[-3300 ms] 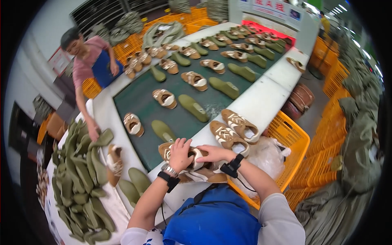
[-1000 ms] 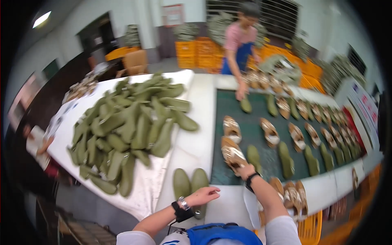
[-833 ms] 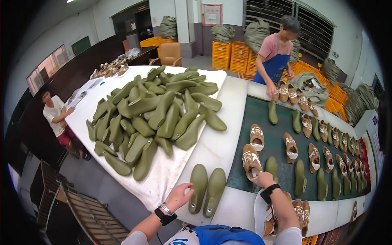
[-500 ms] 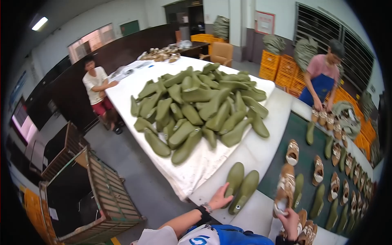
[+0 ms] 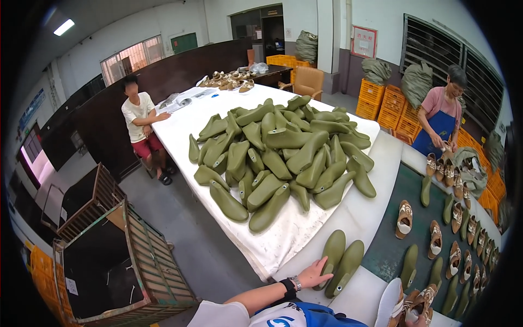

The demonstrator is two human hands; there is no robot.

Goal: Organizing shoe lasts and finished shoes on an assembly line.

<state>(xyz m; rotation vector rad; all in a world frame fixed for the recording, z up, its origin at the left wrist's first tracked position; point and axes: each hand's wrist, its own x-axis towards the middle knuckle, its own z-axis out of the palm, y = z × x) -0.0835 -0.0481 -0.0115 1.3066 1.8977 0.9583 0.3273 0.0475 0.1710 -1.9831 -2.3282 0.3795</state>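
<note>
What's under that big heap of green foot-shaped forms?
The heap of green shoe lasts lies on a white cloth spread over the table; the cloth hangs over the near edge. What lies beneath the cloth is covered.

The two olive-green shoe lasts (image 5: 340, 260) under the left hand (image 5: 315, 273) look like moulded plastic, smooth with a dull satin sheen, as does the big heap of lasts (image 5: 278, 152) further along the table. That heap lies on a white cloth (image 5: 283, 240), matt and faintly creased, which hangs over the table's near edge. The conveyor belt (image 5: 389, 250) beside it looks like dark green rubbery matting, flat and matt. The sandals (image 5: 404, 218) on it show tan woven straps over pale soles. The wrist carries a black band (image 5: 288, 288) and a shiny metal bracelet (image 5: 297, 282). The crate (image 5: 147, 261) on the floor has slatted, rough, worn sides.
</note>
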